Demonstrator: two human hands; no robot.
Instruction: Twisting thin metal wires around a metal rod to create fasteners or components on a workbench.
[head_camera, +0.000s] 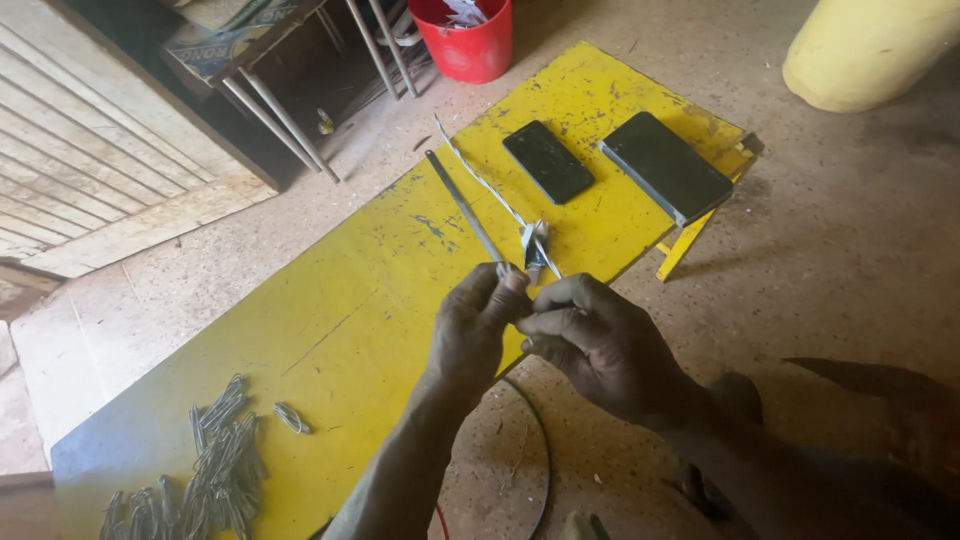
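My left hand (470, 330) and my right hand (590, 340) meet over the near edge of a long yellow bench (380, 300). Both pinch a thin strip of shiny metal (495, 195) that runs away from me across the bench, with a folded, crumpled part (534, 245) just beyond my fingertips. A dark flat metal bar (462, 205) lies on the bench beside the strip, its near end at my left fingers.
Two dark phones (547, 161) (666, 166) lie on the bench's far end. A heap of bent metal clips (215, 465) sits at its near left end. A red bucket (467, 38), metal stool legs (280, 120), a yellow drum (865, 50) and a wire (540, 450) stand on the sandy floor.
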